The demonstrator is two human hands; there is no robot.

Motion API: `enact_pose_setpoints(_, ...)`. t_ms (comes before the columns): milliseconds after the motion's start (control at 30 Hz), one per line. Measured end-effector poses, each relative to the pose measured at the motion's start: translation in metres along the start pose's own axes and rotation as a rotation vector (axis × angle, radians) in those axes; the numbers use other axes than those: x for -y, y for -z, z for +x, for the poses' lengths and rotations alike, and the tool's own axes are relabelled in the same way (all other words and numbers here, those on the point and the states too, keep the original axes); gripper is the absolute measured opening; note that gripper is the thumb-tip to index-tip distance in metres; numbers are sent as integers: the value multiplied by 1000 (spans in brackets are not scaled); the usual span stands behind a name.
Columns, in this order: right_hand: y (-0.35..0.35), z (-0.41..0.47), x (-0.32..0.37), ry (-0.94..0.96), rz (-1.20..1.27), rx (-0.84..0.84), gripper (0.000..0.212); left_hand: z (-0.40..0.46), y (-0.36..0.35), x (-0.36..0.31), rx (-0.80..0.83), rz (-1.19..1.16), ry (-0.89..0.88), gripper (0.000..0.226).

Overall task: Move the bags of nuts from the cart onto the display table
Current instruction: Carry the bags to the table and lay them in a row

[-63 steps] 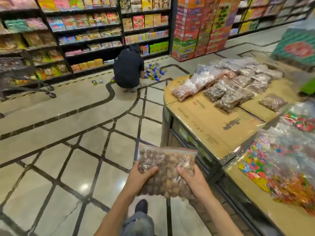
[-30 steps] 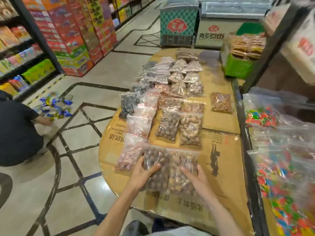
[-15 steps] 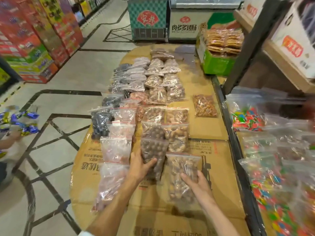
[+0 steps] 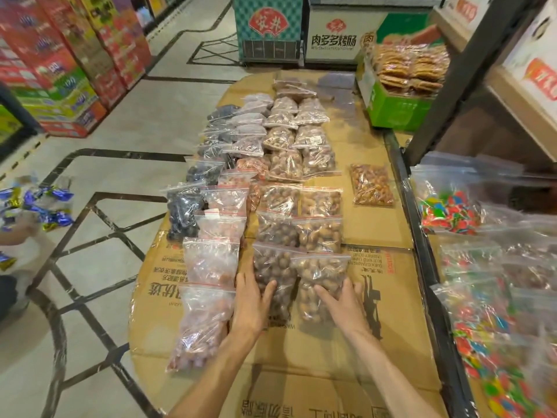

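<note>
Under our left hand (image 4: 252, 300) fingers, a dark nut bag (image 4: 272, 273) is lying flat on the display table (image 4: 388, 303); fingers are spread straight, pressing, thumb on top. Just right of them, our right hand (image 4: 342, 306) is pressing a paler nut bag (image 4: 319, 276) the same way, gripping nothing. Beyond the fingertips, rows of bagged nuts are running away from us. We are judging these bags soft, lumpy, slippery film; best taken by both long edges, not the zip strip.
</note>
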State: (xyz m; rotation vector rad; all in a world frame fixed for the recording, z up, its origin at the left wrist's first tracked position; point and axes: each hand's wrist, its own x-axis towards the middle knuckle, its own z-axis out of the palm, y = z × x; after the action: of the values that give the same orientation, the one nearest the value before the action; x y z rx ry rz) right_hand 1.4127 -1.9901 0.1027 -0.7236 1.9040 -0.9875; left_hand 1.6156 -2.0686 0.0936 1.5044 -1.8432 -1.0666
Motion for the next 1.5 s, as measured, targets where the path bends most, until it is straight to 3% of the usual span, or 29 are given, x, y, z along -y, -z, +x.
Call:
enact_pose_setpoints(167,4,-5,-5,28,-126,-4,104,-11,-5,12,-23,83,-117,86)
enact_pose_setpoints(367,16,-31,3,84,-197,7,115,-32,-1,4,38,166,-178,83)
enact_pose_setpoints(700,23,-111,-12,211,-643,-16,109,-91,11,-12,163,682,-366,75)
enact_pose_setpoints(833,35,-160,-29,220,-697,-14,107,-136,9,-15,235,719,-402,73)
enact_pose_setpoints(967,50,-217,-55,176,-815,-18,101,-191,1,-16,310,729,-424,80)
enact_pose_setpoints(1100,68,-280,-88,101,-897,-27,102,-255,-12,-21,412,735,-485,104)
enact_pose_setpoints(1367,132,-390,-167,-56,-948,-149,103,-360,-68,-56,561,766,-645,74)
enact_pose_setpoints(1500,177,-433,-214,-141,-873,-264,102,-401,-112,-87,666,810,-778,83)
